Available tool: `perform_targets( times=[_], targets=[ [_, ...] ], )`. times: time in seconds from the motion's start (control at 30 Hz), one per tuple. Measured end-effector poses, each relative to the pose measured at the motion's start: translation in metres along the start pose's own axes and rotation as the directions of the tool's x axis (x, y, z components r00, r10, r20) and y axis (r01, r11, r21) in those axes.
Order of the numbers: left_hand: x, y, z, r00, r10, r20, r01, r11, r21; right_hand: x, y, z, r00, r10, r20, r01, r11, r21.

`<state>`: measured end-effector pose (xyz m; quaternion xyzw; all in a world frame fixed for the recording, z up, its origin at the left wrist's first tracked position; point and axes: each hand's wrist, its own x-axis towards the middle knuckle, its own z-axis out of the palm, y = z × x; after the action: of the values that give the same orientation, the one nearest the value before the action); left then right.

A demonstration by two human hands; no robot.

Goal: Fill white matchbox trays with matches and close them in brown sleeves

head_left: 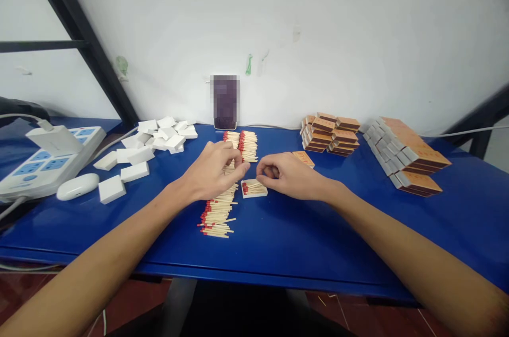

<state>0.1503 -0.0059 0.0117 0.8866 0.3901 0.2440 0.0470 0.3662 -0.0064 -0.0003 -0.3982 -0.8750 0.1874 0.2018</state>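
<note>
My left hand [214,170] rests on a long row of red-tipped matches [218,215] lying on the blue table [278,241], its fingers curled and pinching among them. My right hand [284,173] is curled beside a small white matchbox tray [253,188] that holds several matches; its fingertips meet just above the tray. An orange matchbox sleeve [304,158] lies just behind the right hand. More matches [247,146] are heaped behind the left hand.
Several empty white trays [147,146] are scattered at the left. Stacks of orange matchboxes [330,134] and a slanted row of them [405,154] stand at the right. A power strip [43,162] and a white mouse [77,186] sit far left. A phone [225,102] leans on the wall.
</note>
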Motion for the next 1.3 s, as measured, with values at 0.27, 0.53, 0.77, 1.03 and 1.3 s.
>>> perform_targets(
  times=[0.27,0.53,0.77,1.03,1.3],
  targets=[
    [-0.001,-0.008,-0.001,0.981,-0.155,-0.12,0.096,0.913,-0.396,0.0,0.008,0.005,0.998,-0.056,0.022,0.055,0.998,0.011],
    [-0.001,-0.016,-0.001,0.986,-0.041,-0.159,-0.004,0.962,-0.272,0.004,0.012,0.009,0.99,-0.045,-0.132,0.045,0.999,-0.004],
    [0.001,-0.023,-0.005,0.986,-0.005,-0.165,-0.003,0.999,-0.049,0.016,0.024,0.019,0.984,0.05,-0.172,-0.054,0.998,-0.018],
    [-0.002,-0.014,-0.008,0.972,0.221,0.078,-0.212,0.972,-0.103,0.011,0.023,0.02,0.991,-0.028,-0.134,0.038,0.997,0.073],
    [-0.004,-0.009,-0.007,0.922,0.294,0.252,-0.237,0.943,-0.234,0.009,0.02,0.019,0.993,-0.039,-0.109,0.045,0.998,0.053]
  ],
)
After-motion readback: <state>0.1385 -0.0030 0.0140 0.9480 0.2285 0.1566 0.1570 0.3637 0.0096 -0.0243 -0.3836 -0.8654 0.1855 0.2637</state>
